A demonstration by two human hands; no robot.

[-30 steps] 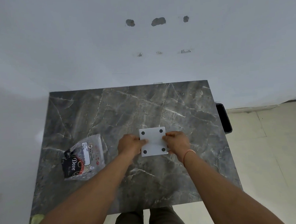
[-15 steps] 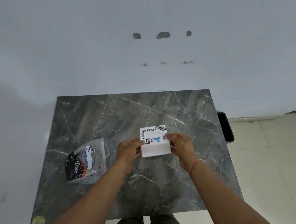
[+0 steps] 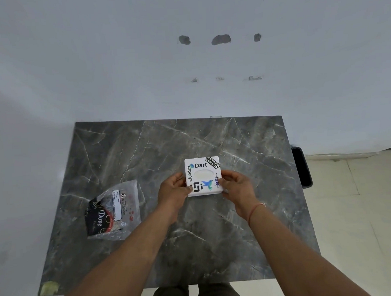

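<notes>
A small white square box [image 3: 202, 174] covered in stickers ("Dart", "code", a hummingbird) is held over the middle of the dark marble table [image 3: 217, 237], sticker face up. My left hand [image 3: 173, 193] grips its left edge with the thumb on top. My right hand [image 3: 236, 187] grips its right edge, fingers curled round the side. The box's underside is hidden.
A clear plastic bag [image 3: 114, 211] with a dark "Dove" printed pack inside lies on the table's left part. A black bin [image 3: 301, 166] stands on the tiled floor by the table's right edge. A white wall rises behind the table.
The box was turned over: a second ago its plain face with black corner dots showed, now the sticker face is up. Both hands kept hold of its sides.
</notes>
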